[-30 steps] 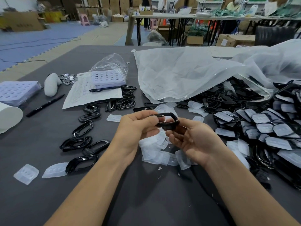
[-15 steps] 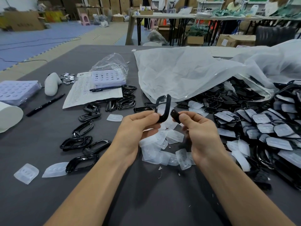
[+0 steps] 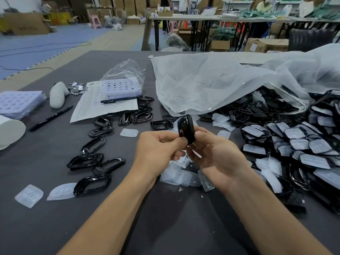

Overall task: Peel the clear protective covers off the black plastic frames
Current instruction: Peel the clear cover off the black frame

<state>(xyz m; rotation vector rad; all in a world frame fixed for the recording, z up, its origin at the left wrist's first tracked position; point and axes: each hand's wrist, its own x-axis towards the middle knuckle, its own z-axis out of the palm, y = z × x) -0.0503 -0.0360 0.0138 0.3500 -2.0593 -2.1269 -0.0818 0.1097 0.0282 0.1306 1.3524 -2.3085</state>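
Both hands hold one black plastic frame (image 3: 185,128) upright above the grey table (image 3: 46,218). My left hand (image 3: 159,150) pinches its lower left edge with thumb and curled fingers. My right hand (image 3: 215,155) grips its right side, thumb on the frame. Under the hands lies a heap of peeled clear covers (image 3: 184,175). Several bare black frames (image 3: 95,161) lie to the left. A big pile of frames with covers on them (image 3: 298,144) fills the right side.
A crumpled clear plastic bag (image 3: 211,81) lies behind the hands. Further left are a paper sheet (image 3: 103,105), pens (image 3: 49,118), purple trays (image 3: 18,102), small metal discs (image 3: 76,88) and a white roll (image 3: 9,131). Two loose covers (image 3: 29,195) lie near the front left.
The frame went from flat between my hands to upright. My hands, briefly apart with a small black piece in the right one, have closed together on the frame again.
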